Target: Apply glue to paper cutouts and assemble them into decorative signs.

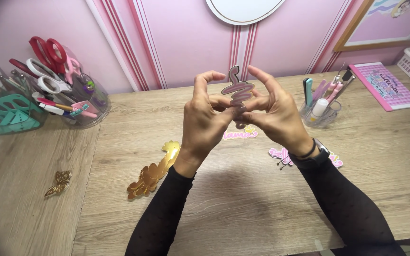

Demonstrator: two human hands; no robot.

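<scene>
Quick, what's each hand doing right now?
Left hand: pinching the pink squiggle cutout.
Right hand: pinching the same cutout from the other side.

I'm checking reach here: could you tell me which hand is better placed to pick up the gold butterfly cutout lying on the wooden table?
Probably the left hand: the gold butterfly cutout lies far to the left side of the wooden table. The right hand would have to cross over. Both hands currently pinch the pink wavy cutout.

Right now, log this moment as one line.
hands: left and right pinch pink squiggle cutout | height: above table | nearby: gold cutout, gold butterfly
</scene>
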